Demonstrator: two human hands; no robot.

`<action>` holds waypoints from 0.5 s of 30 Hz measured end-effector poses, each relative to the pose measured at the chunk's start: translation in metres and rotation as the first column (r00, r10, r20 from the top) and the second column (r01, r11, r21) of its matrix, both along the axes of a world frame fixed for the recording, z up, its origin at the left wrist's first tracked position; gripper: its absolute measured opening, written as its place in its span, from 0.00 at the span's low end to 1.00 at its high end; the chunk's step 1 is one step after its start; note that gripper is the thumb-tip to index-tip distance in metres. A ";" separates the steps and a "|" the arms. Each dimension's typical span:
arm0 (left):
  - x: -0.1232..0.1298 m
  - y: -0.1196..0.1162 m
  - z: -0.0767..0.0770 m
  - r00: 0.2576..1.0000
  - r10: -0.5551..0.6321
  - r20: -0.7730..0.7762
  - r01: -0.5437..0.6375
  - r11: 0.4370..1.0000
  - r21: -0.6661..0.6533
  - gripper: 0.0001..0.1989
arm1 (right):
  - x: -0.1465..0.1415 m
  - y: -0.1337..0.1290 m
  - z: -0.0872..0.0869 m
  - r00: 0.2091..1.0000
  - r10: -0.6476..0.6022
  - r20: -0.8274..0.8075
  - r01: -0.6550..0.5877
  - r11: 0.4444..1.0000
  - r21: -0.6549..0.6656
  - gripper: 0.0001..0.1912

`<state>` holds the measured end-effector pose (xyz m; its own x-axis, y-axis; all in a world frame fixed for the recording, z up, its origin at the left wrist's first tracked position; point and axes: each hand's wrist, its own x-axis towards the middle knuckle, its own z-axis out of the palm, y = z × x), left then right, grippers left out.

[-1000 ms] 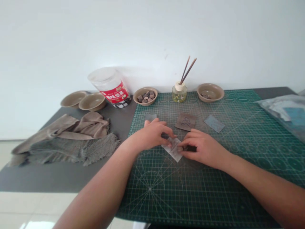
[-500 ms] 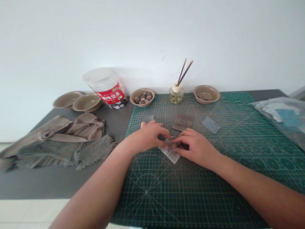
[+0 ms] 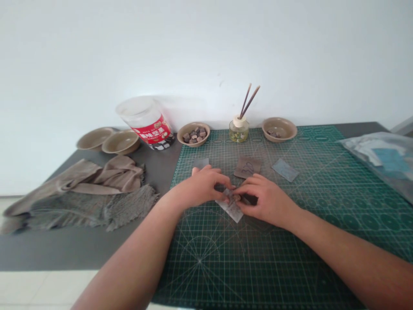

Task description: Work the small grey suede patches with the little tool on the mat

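Note:
My left hand (image 3: 201,188) and my right hand (image 3: 266,202) meet over a pale, creased sheet (image 3: 231,211) lying on a green cutting mat (image 3: 206,267). The left fingertips pinch the sheet's upper part. Under the right fingers sits a small dark piece (image 3: 250,199), mostly hidden. Beyond my hands lie a brown square with drawn marks (image 3: 247,167) and a blue-grey rectangular sheet (image 3: 285,170). A grey square (image 3: 201,162) lies partly behind my left hand.
Along the back stand tan bowls, one with brown chunks (image 3: 193,134), plus a plastic tub with a red label (image 3: 146,122) and a reed diffuser (image 3: 239,131). Grey-brown cloth (image 3: 87,202) lies left; a clear bag (image 3: 379,161) lies right.
My fingertips have drawn closer together over the pale sheet. The whole scene sits slightly lower and further left, so my head has shifted.

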<state>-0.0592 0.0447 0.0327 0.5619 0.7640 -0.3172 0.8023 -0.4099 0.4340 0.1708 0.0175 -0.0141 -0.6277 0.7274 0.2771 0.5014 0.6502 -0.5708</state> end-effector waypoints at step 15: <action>0.002 -0.001 -0.002 1.000 -0.003 0.006 0.002 1.000 0.022 0.13 | -0.001 -0.005 0.002 0.999 -0.022 0.030 0.021 1.000 0.013 0.06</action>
